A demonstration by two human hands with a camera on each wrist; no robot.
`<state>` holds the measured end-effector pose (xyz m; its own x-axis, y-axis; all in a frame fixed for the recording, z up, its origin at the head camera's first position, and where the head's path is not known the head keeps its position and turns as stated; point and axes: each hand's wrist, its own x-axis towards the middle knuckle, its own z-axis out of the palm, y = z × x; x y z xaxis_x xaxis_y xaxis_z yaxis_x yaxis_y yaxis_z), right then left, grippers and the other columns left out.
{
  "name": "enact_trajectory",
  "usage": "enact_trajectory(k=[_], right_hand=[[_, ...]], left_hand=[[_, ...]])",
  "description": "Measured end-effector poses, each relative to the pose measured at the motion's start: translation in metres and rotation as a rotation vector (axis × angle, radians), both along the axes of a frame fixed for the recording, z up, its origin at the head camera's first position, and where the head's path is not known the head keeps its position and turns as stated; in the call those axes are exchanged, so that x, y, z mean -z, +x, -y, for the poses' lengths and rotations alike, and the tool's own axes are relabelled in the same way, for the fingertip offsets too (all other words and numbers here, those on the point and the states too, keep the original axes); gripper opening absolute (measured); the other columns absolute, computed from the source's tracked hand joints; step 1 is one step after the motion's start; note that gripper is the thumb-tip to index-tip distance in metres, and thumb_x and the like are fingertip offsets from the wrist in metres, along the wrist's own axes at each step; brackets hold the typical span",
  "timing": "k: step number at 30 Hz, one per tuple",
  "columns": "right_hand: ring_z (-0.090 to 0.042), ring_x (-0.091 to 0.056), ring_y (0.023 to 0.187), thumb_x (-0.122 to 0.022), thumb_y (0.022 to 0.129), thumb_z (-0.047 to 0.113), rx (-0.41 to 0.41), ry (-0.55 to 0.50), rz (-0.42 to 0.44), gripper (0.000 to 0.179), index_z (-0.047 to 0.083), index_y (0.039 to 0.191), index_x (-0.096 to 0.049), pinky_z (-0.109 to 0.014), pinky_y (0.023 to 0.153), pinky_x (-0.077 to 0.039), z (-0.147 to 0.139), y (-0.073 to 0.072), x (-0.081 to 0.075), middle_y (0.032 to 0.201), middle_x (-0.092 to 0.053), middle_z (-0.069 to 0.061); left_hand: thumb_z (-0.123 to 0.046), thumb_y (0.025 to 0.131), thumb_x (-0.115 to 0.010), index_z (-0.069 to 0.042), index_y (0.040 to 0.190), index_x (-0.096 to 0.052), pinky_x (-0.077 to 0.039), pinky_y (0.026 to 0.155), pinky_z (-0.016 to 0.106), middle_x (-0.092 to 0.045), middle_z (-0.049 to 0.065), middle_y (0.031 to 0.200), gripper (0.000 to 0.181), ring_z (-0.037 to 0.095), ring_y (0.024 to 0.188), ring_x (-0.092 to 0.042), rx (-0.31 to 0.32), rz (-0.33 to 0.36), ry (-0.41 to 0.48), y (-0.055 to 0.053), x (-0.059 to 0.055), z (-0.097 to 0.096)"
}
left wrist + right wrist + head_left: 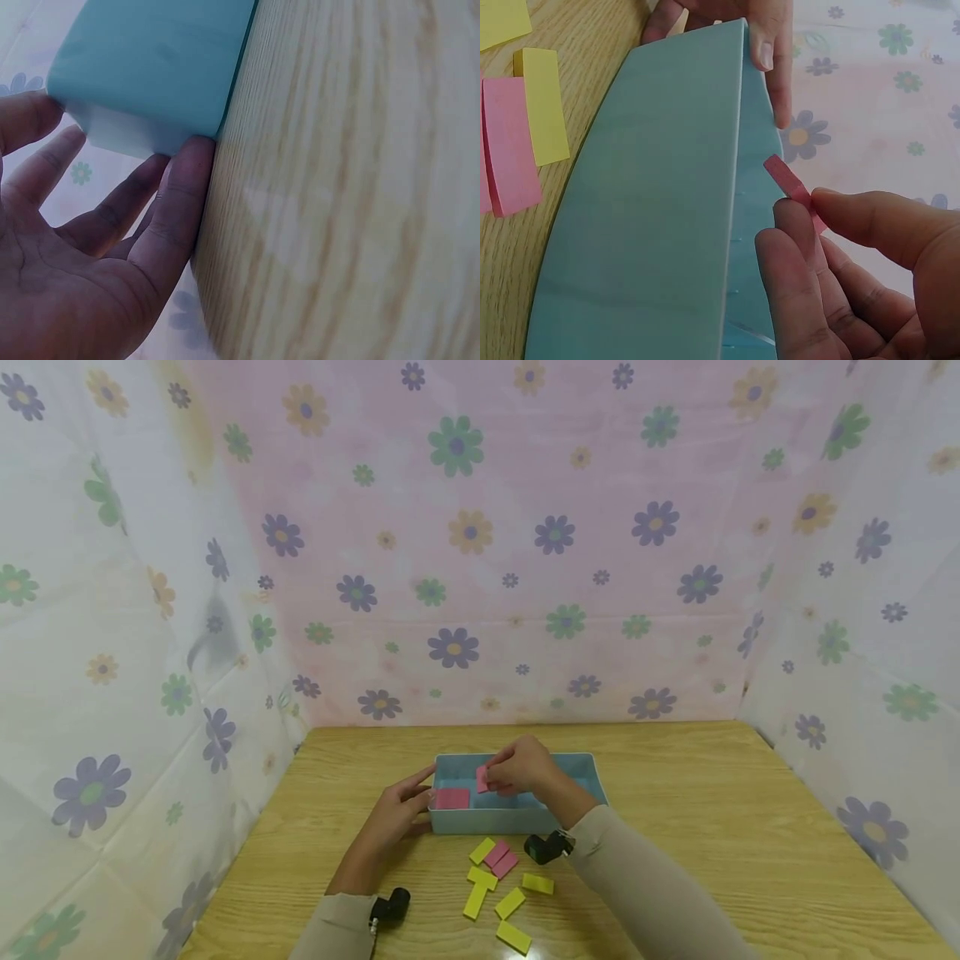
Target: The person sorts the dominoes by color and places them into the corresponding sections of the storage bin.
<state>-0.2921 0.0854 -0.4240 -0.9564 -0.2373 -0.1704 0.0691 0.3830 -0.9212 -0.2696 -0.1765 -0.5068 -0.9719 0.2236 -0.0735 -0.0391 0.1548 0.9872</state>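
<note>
Wood-grain table (697,810), flowered hangings (517,485), blue box (480,822)

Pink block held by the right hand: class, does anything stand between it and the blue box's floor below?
Nothing visible does. The right hand pinches the pink block over the open blue box; the left hand touches the box's left end, and the pink blocks inside lie off to the left.

Head view looks forward and down over the worktop (675,835), farthest off; left wrist, close, faces a corner of the box (150,67); right wrist, close, looks along it; head and right wrist share the blocks (511,903)
</note>
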Motion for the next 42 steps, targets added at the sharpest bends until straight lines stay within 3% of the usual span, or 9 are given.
enact_trajectory(k=[21, 42], right_hand=[[-0.023, -0.078, 0.079, -0.083, 0.087, 0.011, 0.038, 0.029, 0.021, 0.012, 0.002, 0.096, -0.080, -0.039, 0.072, -0.065, 0.008, -0.007, 0.010, 0.084, -0.078, -0.010], [-0.024, -0.078, 0.078, -0.082, 0.087, 0.008, 0.040, 0.037, 0.001, 0.014, -0.001, 0.097, -0.080, -0.040, 0.072, -0.065, 0.012, -0.004, 0.005, 0.085, -0.079, -0.011]], left_hand=[[-0.018, 0.109, -0.054, -0.028, 0.160, -0.042, -0.060, 0.094, 0.052, -0.053, 0.023, 0.150, 0.053, 0.039, 0.128, -0.062, 0.014, -0.001, 0.015, 0.000, 0.001, 0.002], [-0.018, 0.109, -0.053, -0.027, 0.160, -0.042, -0.061, 0.093, 0.051, -0.054, 0.023, 0.149, 0.053, 0.038, 0.125, -0.065, 0.022, -0.010, 0.005, 0.001, -0.001, 0.002]])
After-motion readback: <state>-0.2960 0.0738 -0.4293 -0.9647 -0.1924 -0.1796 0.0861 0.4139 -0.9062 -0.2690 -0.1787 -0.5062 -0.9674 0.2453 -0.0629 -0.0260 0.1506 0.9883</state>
